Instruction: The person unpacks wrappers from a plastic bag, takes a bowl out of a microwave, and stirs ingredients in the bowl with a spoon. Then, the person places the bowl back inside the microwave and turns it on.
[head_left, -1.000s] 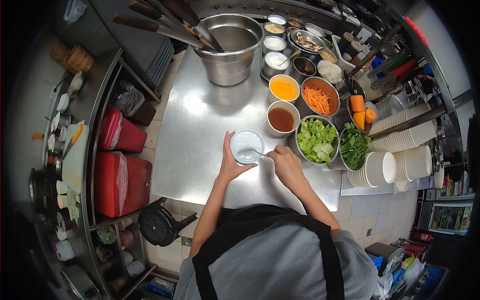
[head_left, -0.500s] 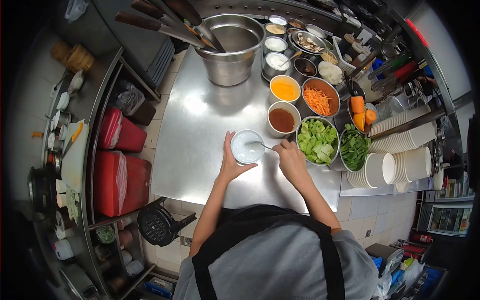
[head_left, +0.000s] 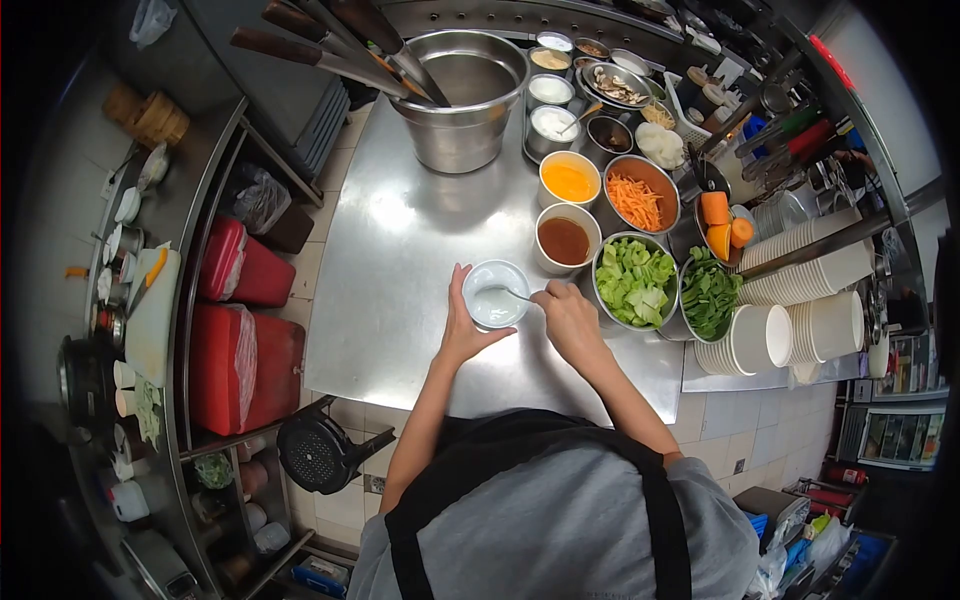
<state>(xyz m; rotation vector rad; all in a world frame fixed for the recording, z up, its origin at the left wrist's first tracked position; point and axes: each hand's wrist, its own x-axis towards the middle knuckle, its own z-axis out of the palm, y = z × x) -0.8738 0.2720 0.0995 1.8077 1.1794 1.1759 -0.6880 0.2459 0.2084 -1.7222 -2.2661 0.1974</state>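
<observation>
A small white bowl [head_left: 497, 318] holds a pale, whitish liquid. My left hand [head_left: 463, 325] is curled around its left and near side, thumb along the near rim. Pinched in my right hand [head_left: 570, 320] is the handle of a metal spoon [head_left: 516, 294], whose head dips into the liquid. Just beyond the bowl stands a white paper cup of brown sauce [head_left: 564, 241], and behind it a cup of orange liquid [head_left: 569, 181]. To the right of my right hand sits a metal bowl of chopped lettuce [head_left: 633, 281].
A tall steel pot [head_left: 455, 130] with several long-handled tools stands at the back of the steel table [head_left: 370, 300]. Shredded carrot [head_left: 636, 202], leafy greens [head_left: 708, 295] and stacked paper bowls [head_left: 755, 338] line the right. A black stool [head_left: 318, 452] is at the lower left.
My right hand has shifted slightly left toward the bowl, and the spoon has moved deeper and leftward in the liquid. My left hand keeps its hold on the bowl.
</observation>
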